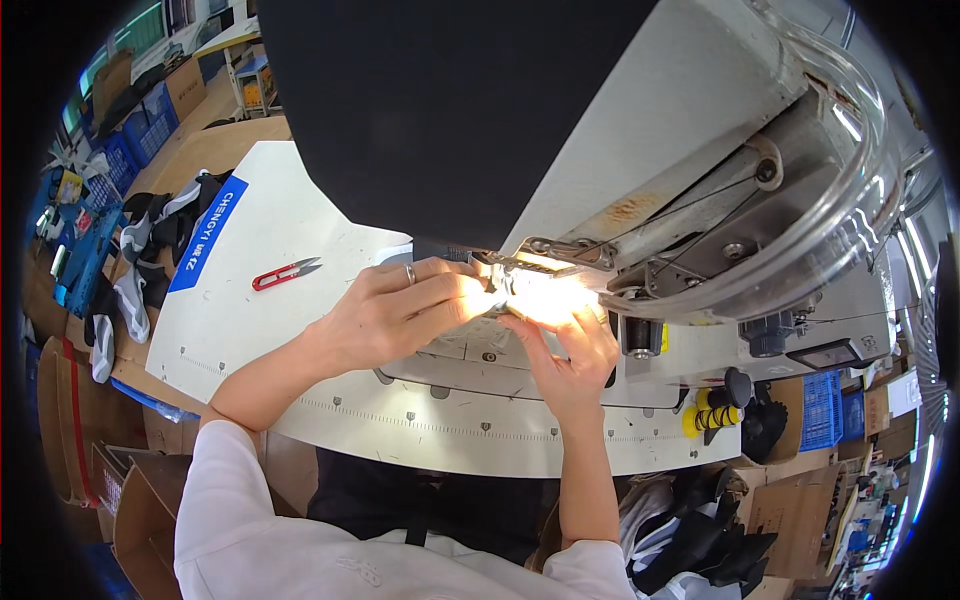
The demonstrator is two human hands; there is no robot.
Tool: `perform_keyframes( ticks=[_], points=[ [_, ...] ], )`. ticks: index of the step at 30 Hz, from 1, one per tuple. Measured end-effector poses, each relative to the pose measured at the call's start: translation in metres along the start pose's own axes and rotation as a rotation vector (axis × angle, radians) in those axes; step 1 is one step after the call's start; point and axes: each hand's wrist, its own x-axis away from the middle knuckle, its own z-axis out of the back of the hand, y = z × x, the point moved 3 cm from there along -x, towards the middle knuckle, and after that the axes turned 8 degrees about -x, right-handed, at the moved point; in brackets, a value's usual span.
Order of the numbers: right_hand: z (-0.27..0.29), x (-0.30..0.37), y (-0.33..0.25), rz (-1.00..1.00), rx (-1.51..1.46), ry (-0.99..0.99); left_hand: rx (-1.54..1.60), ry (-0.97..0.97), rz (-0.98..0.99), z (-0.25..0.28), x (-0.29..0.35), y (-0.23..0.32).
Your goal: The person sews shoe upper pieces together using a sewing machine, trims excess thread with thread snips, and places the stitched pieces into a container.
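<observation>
Both my hands are at the needle area of a light grey sewing machine (690, 90), under a very bright lamp. My left hand (395, 305), with a ring on one finger, comes from the left. Its fingertips are pinched together beside the needle area. From the front comes my right hand (572, 350), its thumb and fingers closed close to the left fingertips. Glare washes out whatever lies between the fingers; a small dark bit shows there, but its kind cannot be made out. Red-handled thread snips (285, 274) lie on the white table (450, 435), left of my left hand.
A clear curved tube or guard (850, 230) arches on the right. Yellow spools (712, 412) stand at the table's right edge. Black and white fabric pieces (135, 270) lie beyond the left edge; more (700, 530) are heaped at lower right. A large black shape (440, 110) blocks the top.
</observation>
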Motion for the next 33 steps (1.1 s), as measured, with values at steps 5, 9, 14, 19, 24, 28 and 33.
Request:
perform_keyframes(
  ticks=[5,9,14,19,24,28,33],
  points=[
    [0.0,0.002,-0.001,0.098,0.164,-0.039,0.009,0.017,-0.016,0.001,0.001,0.0],
    [0.002,0.004,-0.002,0.146,0.273,-0.097,0.03,0.057,-0.021,0.0,-0.001,-0.003],
    [0.003,0.001,-0.005,0.122,0.299,-0.129,0.068,0.086,0.0,-0.005,0.0,-0.006],
    [0.003,-0.003,-0.005,0.031,0.225,-0.144,0.058,0.1,0.036,-0.012,0.003,-0.012],
    [0.001,-0.004,-0.007,0.056,0.214,-0.089,0.087,0.094,0.071,-0.015,0.005,-0.016],
    [0.001,-0.004,-0.013,0.048,0.243,-0.099,0.173,0.114,0.144,-0.016,0.008,-0.015],
    [0.005,-0.005,-0.019,-0.012,0.222,-0.152,0.079,-0.053,0.416,-0.033,0.02,-0.017]
  ],
)
